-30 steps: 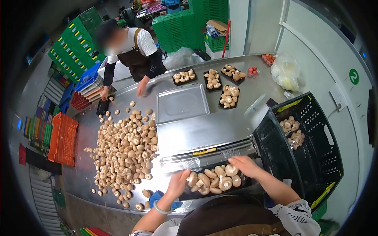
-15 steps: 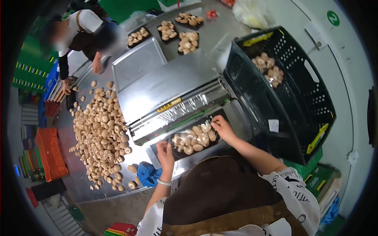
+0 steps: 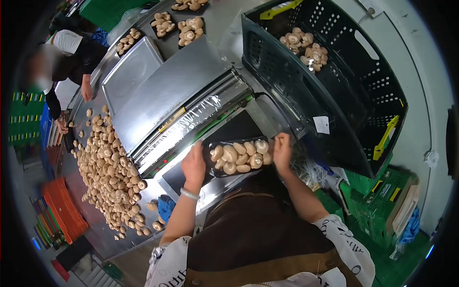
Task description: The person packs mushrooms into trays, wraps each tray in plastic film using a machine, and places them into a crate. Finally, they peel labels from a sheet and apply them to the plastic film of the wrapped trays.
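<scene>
Where the mushroom pack (image 3: 242,158) sits: between both grips; best kept level so no cap shifts
Left grip (image 3: 193,165): fingers at the pack's left end; blur hides whether they pinch
Right grip (image 3: 282,152): beside the right end, closure unclear too; even height with the left should help
Film machine (image 3: 170,93): beyond the grips; its edge probably wants clearance
Black crate (image 3: 287,81): beyond the right grip

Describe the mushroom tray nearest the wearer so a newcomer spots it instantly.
Find the metal film machine beside the big dark crate. Nearer the camera is a black mushroom tray, the only one between the wearer's left hand and right hand.
</scene>
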### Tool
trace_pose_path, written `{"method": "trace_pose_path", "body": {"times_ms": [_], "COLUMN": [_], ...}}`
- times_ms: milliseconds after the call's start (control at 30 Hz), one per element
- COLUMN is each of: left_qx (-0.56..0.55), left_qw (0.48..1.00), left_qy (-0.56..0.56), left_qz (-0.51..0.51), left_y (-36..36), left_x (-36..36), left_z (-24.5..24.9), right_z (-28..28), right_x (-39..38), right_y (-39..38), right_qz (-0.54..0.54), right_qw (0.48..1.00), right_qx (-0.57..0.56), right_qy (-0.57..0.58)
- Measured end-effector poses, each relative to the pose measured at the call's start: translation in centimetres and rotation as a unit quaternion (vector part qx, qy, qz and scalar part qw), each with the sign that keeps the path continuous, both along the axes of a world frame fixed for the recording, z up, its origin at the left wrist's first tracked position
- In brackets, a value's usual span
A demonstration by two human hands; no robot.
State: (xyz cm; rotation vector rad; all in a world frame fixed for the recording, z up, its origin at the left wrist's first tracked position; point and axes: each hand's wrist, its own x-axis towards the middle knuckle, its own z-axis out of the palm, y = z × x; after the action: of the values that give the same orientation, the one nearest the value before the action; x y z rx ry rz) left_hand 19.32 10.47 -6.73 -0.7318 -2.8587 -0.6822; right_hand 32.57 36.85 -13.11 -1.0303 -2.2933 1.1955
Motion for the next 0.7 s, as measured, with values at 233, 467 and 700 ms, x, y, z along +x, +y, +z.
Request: {"method": "trace_pose_path", "body": {"times_ms": [233, 467, 700], "left_qx": [0.435, 0.553, 0.346], "left_qw": [0.774, 0.49, 0.438], "left_qy": [-0.458, -0.615, -0.797], "left_qz": [-0.044, -0.276, -0.231], "left_y": [6.2, 4.3, 8.9], "left_x": [2.1, 6.3, 5.0], "left_z": [4.3, 12.6, 19.8], "right_z": [3.4, 18.7, 30.6], "right_x": [2.8, 1.8, -2.6], "right_y": [-6.1, -5.0, 4.4], "right_qz": [0.003, 0.476, 0.525], "right_qw": [0.73, 0.676, 0.834], "right_qx": [-0.665, -0.547, -0.139], "right_qy": [0.158, -0.131, 0.098]}}
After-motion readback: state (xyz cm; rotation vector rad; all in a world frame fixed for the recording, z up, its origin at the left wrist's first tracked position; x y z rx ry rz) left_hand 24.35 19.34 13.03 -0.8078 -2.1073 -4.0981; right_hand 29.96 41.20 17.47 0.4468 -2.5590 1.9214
